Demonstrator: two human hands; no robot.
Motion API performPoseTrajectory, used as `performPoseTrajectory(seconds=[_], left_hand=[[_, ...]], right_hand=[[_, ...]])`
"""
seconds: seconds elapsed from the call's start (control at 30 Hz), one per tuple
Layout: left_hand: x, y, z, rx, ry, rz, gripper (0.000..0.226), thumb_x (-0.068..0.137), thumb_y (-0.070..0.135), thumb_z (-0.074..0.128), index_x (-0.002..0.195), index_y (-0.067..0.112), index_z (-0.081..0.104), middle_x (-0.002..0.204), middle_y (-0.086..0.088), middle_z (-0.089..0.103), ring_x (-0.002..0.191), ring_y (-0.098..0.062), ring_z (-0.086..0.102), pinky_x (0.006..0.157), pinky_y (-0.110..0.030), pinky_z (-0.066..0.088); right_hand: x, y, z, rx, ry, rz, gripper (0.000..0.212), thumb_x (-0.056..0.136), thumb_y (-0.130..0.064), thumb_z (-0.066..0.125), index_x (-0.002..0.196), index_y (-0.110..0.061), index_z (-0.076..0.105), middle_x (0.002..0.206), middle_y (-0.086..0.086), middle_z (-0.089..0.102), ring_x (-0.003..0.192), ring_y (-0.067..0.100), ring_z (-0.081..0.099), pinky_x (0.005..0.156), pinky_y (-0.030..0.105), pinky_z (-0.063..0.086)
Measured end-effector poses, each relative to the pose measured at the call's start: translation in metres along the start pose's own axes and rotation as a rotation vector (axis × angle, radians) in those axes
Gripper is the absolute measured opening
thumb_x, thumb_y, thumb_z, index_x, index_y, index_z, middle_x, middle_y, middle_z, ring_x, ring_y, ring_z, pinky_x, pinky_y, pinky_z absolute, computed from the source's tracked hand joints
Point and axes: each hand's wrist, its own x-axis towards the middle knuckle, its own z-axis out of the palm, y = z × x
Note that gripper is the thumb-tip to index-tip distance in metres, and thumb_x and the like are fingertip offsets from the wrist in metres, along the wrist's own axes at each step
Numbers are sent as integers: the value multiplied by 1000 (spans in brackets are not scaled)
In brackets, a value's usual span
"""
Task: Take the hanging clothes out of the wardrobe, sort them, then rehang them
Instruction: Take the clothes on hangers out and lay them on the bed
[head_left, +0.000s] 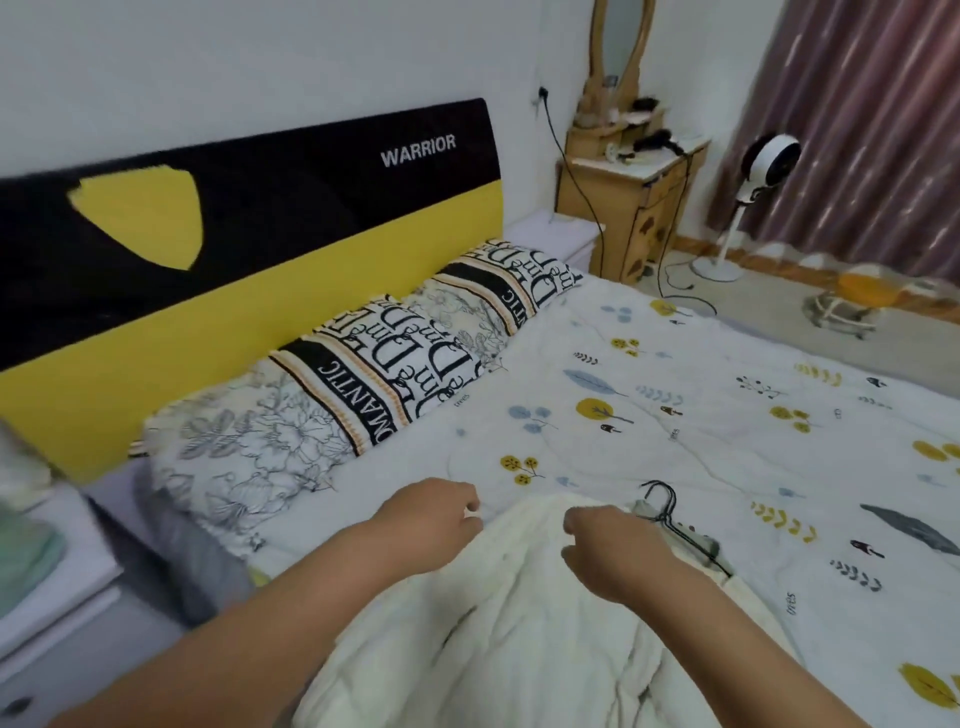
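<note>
Head view, the only 1: I look down over a bed spread with a white quilt (675, 415) printed with yellow and blue leaves. A heap of cream-white fluffy clothes (519, 623) lies on the near edge of the quilt, right below me. Thin black wire hangers (675, 519) poke out of the heap's far right side, their hooks resting on the quilt.

My left hand (431, 525) sits at the heap's far left edge, fingers curled in; whether they pinch the fabric or hold nothing I cannot tell. My right hand (613, 551) rests on top of the heap just beside the hangers, fingers also curled under, and its grip is likewise hidden.

Beyond lie 2 black-and-white lettered pillows (415, 358) against a black and yellow padded headboard (260, 218), with a white standing fan (763, 166) well apart by the curtain.

I judge the clothes are out of the wardrobe and sorting is starting. To do it well, I would lift 1 garment by its hanger hook, so the wires do not tangle, and lay each kind in a separate pile.
</note>
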Motion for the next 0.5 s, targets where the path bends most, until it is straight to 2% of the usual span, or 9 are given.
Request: performPoseTrajectory(seconds=[0.1, 0.27, 0.4, 0.5], left_hand=[[-58, -38, -24, 2, 73, -30, 36, 97, 36, 40, 128, 19, 49, 128, -2, 54, 112, -20, 52, 90, -28, 43], [-167, -113, -61, 43, 171, -174, 37, 95, 39, 43, 127, 21, 50, 128, -1, 55, 114, -21, 53, 92, -31, 43], [-261, -174, -84, 23, 218, -310, 31, 96, 36, 42, 119, 19, 53, 121, -5, 58, 107, -22, 54, 80, -28, 41], [-329, -215, -91, 44, 287, -466, 36, 95, 39, 42, 125, 21, 51, 128, -3, 55, 114, -21, 52, 90, -30, 41]], right_hand=[[-30, -70, -19, -12, 34, -104, 32, 96, -20, 40, 127, -17, 49, 129, 5, 52, 116, 24, 52, 87, 30, 42], [-78, -190, -39, -71, 99, -328, 31, 96, -23, 41, 124, -14, 51, 126, 8, 54, 112, 27, 53, 87, 32, 44], [-110, -282, -47, -133, 89, -544, 35, 97, -24, 42, 131, -15, 47, 133, 9, 50, 120, 27, 48, 95, 34, 43], [-131, -348, -48, -214, 91, -689, 36, 97, -25, 42, 131, -13, 46, 133, 11, 51, 120, 28, 49, 95, 34, 42]])
